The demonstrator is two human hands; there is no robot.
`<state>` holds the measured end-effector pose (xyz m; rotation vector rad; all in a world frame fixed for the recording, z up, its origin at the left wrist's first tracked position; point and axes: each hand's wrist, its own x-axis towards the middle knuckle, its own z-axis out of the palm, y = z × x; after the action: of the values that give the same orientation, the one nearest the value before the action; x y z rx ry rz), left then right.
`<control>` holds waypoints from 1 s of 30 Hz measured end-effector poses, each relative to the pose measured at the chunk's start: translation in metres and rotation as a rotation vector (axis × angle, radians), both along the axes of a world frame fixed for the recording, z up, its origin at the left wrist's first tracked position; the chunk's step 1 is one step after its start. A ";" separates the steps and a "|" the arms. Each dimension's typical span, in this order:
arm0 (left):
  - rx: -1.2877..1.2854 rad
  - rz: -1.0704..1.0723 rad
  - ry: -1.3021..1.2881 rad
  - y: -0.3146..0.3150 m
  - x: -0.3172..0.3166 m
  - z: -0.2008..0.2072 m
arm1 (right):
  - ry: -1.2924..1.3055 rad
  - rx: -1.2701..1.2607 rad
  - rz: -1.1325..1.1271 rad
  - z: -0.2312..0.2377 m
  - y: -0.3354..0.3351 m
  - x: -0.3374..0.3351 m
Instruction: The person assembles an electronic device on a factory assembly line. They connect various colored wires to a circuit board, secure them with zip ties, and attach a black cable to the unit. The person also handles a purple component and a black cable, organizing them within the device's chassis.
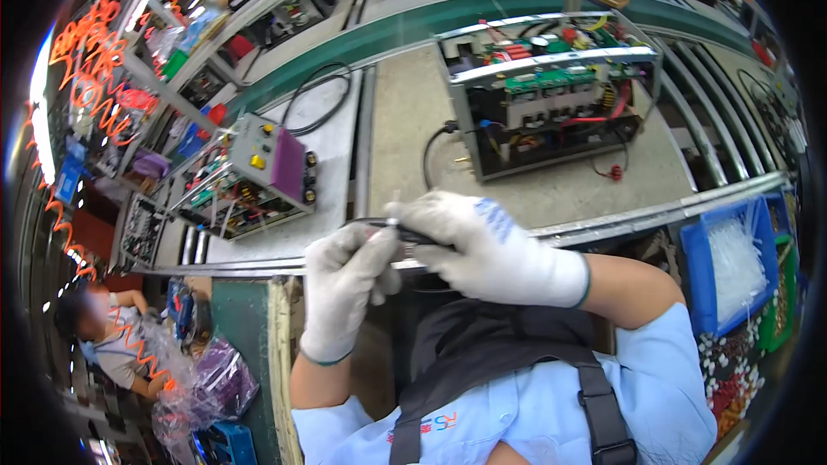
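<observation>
My left hand (351,280), in a white knit glove, pinches a black cable (372,221) from the left. My right hand (482,237), gloved the same way, is closed round the same cable from the right. A narrow white cable tie (394,210) stands up at the cable between my fingertips. Behind my hands, an open-sided electrical unit (556,95) with green circuit boards and red and yellow wires stands on the line. A black lead (428,159) runs from its left side down toward my hands; my right glove hides where it goes.
At left stands a second unit with a purple panel (289,162), a coiled black cable (323,99) behind it. A blue bin (705,284) of white strips sits at right, near metal rollers (719,112). Orange coiled hoses (90,60) hang left. Another person (121,344) works lower left.
</observation>
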<state>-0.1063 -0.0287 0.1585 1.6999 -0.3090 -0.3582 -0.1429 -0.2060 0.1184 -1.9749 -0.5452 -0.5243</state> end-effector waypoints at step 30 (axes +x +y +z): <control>0.280 0.299 -0.859 -0.033 0.125 0.003 | -0.247 0.531 -0.573 -0.021 -0.128 -0.037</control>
<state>0.0186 -0.0612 0.1611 2.0727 -0.6354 0.6015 -0.1796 -0.3339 0.0977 -1.5373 0.0409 -1.1499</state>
